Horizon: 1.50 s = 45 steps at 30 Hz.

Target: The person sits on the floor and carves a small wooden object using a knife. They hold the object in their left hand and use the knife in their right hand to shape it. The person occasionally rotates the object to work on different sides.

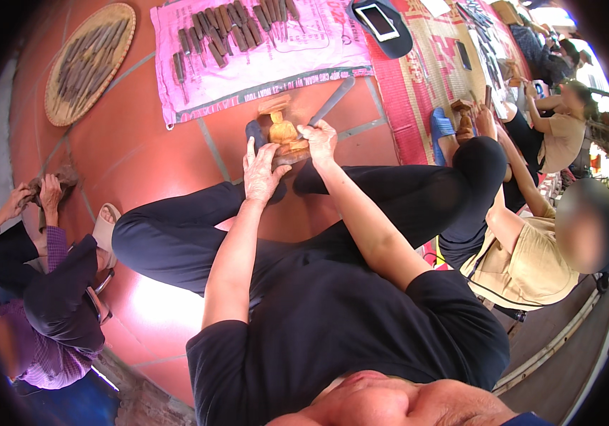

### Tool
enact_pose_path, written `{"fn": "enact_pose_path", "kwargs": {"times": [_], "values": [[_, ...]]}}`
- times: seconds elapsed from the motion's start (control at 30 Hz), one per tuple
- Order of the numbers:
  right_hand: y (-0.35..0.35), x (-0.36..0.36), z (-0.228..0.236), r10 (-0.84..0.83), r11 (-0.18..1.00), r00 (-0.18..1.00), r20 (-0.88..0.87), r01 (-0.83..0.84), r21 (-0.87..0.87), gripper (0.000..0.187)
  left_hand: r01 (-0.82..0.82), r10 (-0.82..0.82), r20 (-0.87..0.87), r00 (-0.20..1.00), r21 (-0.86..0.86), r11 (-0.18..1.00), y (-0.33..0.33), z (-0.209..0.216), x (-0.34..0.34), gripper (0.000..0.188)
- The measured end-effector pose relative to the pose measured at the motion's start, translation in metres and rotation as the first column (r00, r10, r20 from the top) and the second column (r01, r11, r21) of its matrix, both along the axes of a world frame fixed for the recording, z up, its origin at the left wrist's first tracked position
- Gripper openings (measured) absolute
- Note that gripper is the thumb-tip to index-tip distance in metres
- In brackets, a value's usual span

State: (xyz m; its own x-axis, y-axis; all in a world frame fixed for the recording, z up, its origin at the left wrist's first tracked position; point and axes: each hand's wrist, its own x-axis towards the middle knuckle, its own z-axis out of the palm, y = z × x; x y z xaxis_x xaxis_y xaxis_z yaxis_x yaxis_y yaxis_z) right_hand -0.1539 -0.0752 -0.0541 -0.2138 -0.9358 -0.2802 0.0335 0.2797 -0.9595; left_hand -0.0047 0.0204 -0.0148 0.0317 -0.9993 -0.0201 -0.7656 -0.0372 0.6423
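Between my folded legs, low over the tiled floor, stands a small carved wooden figure (283, 131) of yellowish wood, with a broad flat piece at its top and a wider base. My left hand (262, 170) grips the base from the near left side, thumb and fingers around its edge. On the other side, my right hand (320, 140) is closed on a long dark carving tool (334, 101). The tool slants up to the right, and its lower end by the figure is hidden by my fingers. A dark rounded thing (253, 132) lies against my left fingers; its kind is unclear.
Ahead, a pink sheet (276, 78) bears many wooden-handled tools (225, 27). A round woven tray (50, 89) with more tools lies far left. A cap (398, 44) with a phone on it sits beside a red mat (411, 128). People work close at left and right.
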Motion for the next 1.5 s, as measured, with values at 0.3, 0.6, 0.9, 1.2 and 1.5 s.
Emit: {"fn": "enact_pose_path", "kwargs": {"times": [0.3, 0.6, 0.9, 1.2, 1.5], "values": [[-0.002, -0.001, -0.003, 0.094, 0.995, 0.993, -0.075, -0.092, 0.03, 0.011, -0.003, 0.003, 0.0, 1.0, -0.004, 1.0, 0.001, -0.003, 0.001, 0.062], [0.005, 0.001, -0.006, 0.172, 0.985, 0.919, -0.356, -0.165, 0.05, 0.02, 0.001, -0.001, -0.013, 1.0, -0.015, 1.0, 0.001, -0.001, 0.0, 0.062], [0.011, 0.009, -0.002, 0.188, 0.964, 0.846, -0.499, -0.256, -0.07, 0.025, -0.006, 0.006, -0.008, 1.0, 0.014, 1.0, 0.004, -0.001, 0.001, 0.062], [0.01, 0.012, 0.007, 0.062, 0.998, 0.994, 0.092, -0.06, -0.02, 0.014, -0.003, 0.003, 0.008, 1.0, 0.016, 1.0, 0.002, 0.001, 0.0, 0.062], [0.0, -0.003, -0.007, 0.1, 0.995, 0.995, -0.008, -0.1, 0.003, 0.018, 0.003, -0.003, -0.008, 1.0, -0.012, 1.0, 0.001, 0.0, 0.0, 0.062]]}}
